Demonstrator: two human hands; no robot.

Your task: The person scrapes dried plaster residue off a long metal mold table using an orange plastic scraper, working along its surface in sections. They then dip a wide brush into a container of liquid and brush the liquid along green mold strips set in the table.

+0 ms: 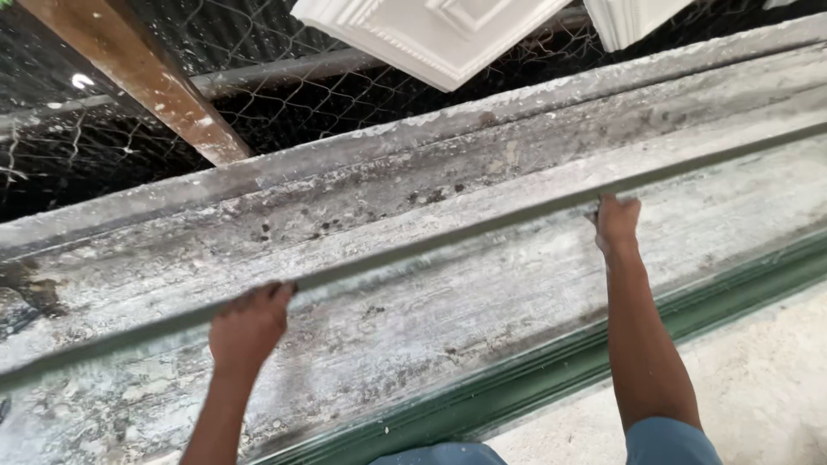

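A long green mould (pixel 534 379) is lying across the whole view, from low on the left up to the far right. It is caked with dry white and grey plaster. Its thin raised edge (pixel 482 228) is running along the middle, and both hands are gripping that edge.

Behind the mould, a second dusty grey strip (pixel 362 185) is lying side by side with it. Farther back, a wire mesh fence (pixel 86 129) is standing with a grey pipe (pixel 284 73) running along it. A brown wooden beam (pixel 146 77), splashed with white, is leaning across the fence on the far left. Two white plaster pieces with moulded edges (pixel 431 34) are hanging at the top. A pale dusty floor (pixel 758 387) is showing near the right corner.

Both ends of the mould are running out of the view, so its full length is not showing. The white pieces are cut off at the top. It is too dark to see what is past the fence.

The left hand (pixel 250 325) is curling over the raised edge, and its fingers (pixel 274 293) are bending tight around it. The right hand (pixel 617 222) is farther off on the right, with the arm stretching out. Its fingers are folding over the same edge, and their tips are hiding behind it. Both hands are closing firmly on the edge, well apart from each other.
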